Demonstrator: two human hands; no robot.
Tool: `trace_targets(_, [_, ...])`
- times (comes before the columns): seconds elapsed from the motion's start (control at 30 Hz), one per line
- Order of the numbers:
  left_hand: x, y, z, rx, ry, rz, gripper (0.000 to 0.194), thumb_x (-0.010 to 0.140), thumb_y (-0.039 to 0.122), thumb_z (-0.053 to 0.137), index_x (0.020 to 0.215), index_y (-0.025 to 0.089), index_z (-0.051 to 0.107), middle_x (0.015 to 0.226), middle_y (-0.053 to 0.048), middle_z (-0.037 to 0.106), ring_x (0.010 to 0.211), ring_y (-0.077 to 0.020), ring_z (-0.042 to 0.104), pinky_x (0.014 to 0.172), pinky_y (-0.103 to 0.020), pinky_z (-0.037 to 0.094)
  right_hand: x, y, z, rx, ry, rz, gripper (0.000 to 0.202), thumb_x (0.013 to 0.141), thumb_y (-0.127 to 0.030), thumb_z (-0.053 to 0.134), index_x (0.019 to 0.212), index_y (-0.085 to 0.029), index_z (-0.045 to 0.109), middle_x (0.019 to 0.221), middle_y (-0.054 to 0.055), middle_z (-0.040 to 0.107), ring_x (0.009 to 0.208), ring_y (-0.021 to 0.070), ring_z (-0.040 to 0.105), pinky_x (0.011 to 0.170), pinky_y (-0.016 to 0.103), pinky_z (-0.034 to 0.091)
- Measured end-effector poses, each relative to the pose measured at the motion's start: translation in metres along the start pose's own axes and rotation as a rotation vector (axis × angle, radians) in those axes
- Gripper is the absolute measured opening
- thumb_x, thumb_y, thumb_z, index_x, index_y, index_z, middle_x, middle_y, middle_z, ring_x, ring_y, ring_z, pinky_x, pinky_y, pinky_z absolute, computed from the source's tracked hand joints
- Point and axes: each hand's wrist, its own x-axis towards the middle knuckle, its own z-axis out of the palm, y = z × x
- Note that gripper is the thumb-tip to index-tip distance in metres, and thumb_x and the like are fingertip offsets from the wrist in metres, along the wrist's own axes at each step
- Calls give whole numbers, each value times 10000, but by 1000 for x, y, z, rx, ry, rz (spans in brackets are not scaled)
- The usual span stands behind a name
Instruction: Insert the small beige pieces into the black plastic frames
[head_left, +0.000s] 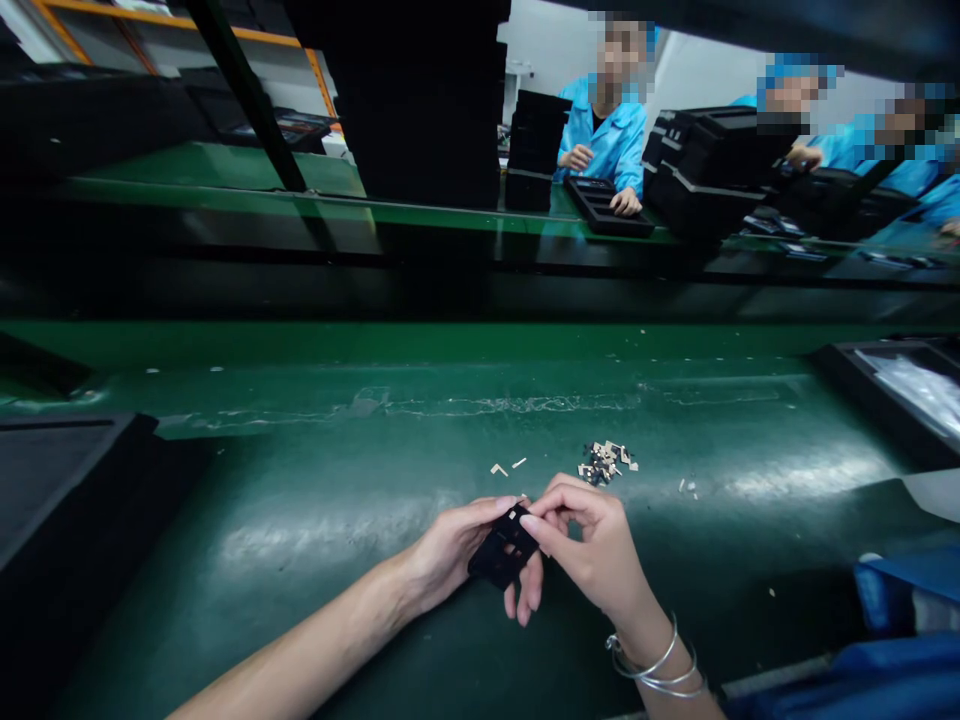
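A flat black part with cut-out openings (495, 556) lies in my left hand (451, 545), its thumb along the upper edge and fingers underneath. My right hand (589, 540) reaches in from the right, thumb and index finger pinched at the part's upper right corner. Whatever sits between those fingertips is too small to make out. Near that corner a small pale spot shows on the part. Just beyond my hands, a little heap of small beige and black pieces (606, 462) lies on the green work surface (315, 520), with two thin pale scraps (499, 469) to its left.
Black trays stand at the left (75, 470) and at the right (900, 390), the right one holding clear plastic. A dark rail (450, 280) crosses behind the surface. Beyond it, people in blue work clothes (611, 130) sit among stacked black trays (705, 160). Blue fabric (915, 600) is at lower right.
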Motion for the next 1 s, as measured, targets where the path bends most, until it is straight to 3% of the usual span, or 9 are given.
trace_targets(0.23, [-1,2,2,58,58,63,423,889,324,315,993,51,620,660,-146,669,555,-234,622,537,-311,453,-3,2,3,-129,45,-99,114,764,-158,597,651,-150,616,604,-8,496,504,93,432,489,235,370])
trace_targets(0.43, [-2,3,3,93,86,77,469,916,349,274,954,57,639,637,-130,651,565,-230,610,573,-325,447,-5,0,6,-178,61,-153,123,776,-143,587,655,-154,608,588,-20,459,496,89,420,479,228,359])
trace_targets(0.77, [-3,14,9,267,142,112,361,883,261,341,800,87,647,623,-84,607,615,-207,581,682,-325,423,-9,-1,7,-281,58,-209,129,789,-150,572,667,-167,608,580,-15,467,497,97,410,478,234,355])
trace_targets(1.0, [-3,15,10,320,130,142,336,863,286,389,735,94,634,618,-54,554,558,-161,506,658,-296,404,-10,0,9,-316,66,-237,129,798,-162,566,675,-179,601,572,-18,465,496,101,401,488,246,349])
